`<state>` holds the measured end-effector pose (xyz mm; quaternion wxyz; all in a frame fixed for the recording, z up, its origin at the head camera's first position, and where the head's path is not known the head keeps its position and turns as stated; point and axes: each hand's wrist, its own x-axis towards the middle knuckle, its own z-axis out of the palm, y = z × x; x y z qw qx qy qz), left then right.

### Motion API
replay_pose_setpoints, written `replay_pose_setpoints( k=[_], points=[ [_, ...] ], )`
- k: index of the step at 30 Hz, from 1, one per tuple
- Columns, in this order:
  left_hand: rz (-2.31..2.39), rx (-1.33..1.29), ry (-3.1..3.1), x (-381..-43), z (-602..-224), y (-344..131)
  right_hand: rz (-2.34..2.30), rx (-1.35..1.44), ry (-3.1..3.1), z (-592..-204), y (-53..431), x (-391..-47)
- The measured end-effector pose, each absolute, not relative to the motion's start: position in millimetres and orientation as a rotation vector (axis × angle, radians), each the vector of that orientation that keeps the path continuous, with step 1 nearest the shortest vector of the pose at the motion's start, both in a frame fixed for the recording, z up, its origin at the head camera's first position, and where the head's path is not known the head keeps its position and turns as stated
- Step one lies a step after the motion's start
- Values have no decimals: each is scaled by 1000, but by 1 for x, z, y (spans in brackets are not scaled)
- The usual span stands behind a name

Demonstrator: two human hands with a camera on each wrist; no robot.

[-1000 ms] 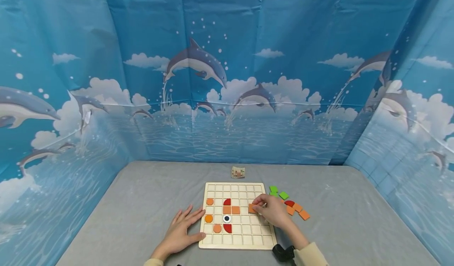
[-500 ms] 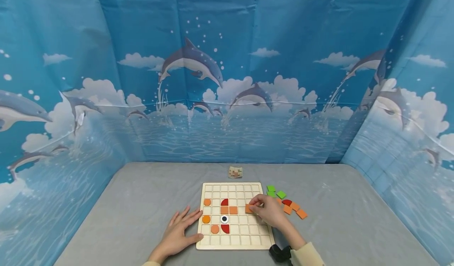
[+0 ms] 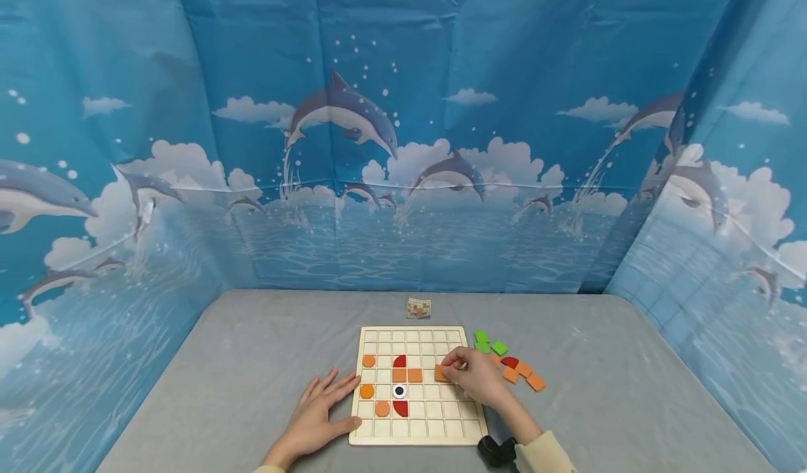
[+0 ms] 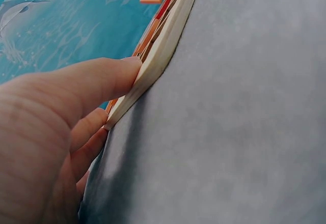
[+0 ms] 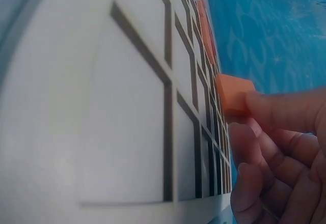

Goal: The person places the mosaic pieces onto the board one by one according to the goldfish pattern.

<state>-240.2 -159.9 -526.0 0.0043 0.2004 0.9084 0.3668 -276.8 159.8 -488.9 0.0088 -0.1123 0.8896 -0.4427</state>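
My right hand (image 3: 478,376) pinches an orange square tile (image 5: 233,92) between thumb and fingers, close over the right part of a pale wooden grid board (image 3: 416,441). The left hand (image 3: 318,411) rests at the board's left edge, fingers spread and thumb (image 4: 114,76) touching the rim. On the board lie two orange squares (image 3: 407,375) side by side, with a red quarter-circle (image 3: 400,361) above them. Below sit a white disc (image 3: 399,391) with a black centre and another red quarter-circle (image 3: 401,408). Three orange discs (image 3: 367,392) occupy cells toward the left.
Right of the board lie several loose tiles: green squares (image 3: 482,336), orange squares (image 3: 535,382) and a red piece (image 3: 509,362). A small patterned card (image 3: 419,308) lies behind the board. A black object (image 3: 497,452) is beside my right wrist. Dolphin-print curtains (image 3: 403,235) surround the grey table (image 3: 618,389).
The whole head view has shifted slightly left. My right hand, still pinching the orange tile, has moved a little left over the board. The left hand stays at the edge.
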Motion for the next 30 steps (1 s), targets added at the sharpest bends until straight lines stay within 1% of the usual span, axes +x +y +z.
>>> replay_pose_setpoints(
  k=[5,19,30],
  points=[
    [1153,626,2843,-239,-527,-160,-1376,-345,2771,-490,156,-278],
    [1140,630,2848,-238,-525,-162,-1310,-458,2789,-490,147,-281],
    [1153,645,2847,-238,-525,-161,-1228,-453,2842,-488,143,-281]
  ],
)
